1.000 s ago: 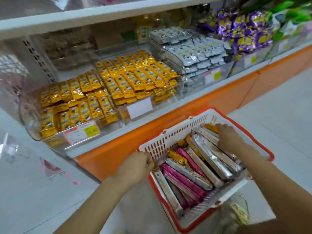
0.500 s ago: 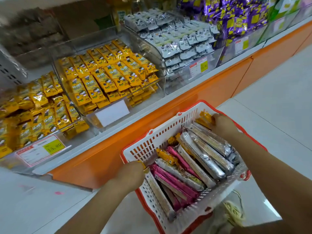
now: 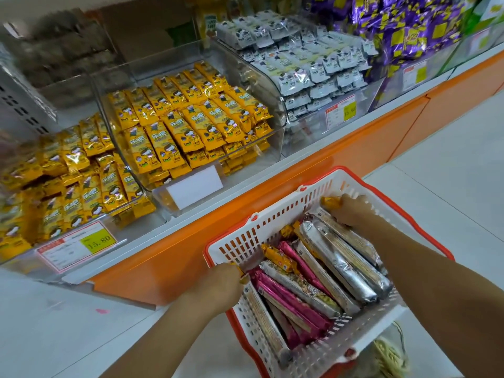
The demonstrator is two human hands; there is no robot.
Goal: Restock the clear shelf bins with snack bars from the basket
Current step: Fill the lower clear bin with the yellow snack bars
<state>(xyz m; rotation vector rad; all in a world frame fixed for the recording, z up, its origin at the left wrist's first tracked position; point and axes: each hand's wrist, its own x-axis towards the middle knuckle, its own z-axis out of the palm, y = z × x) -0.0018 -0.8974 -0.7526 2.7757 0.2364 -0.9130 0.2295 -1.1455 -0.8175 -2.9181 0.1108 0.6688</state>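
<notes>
Right hand has closed on yellow bar; left hand grips basket.

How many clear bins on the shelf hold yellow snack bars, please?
2: the left yellow-bar bin above the 15.80 price tag, and the middle yellow-bar bin behind the blank white label. More may lie off-frame.
</notes>
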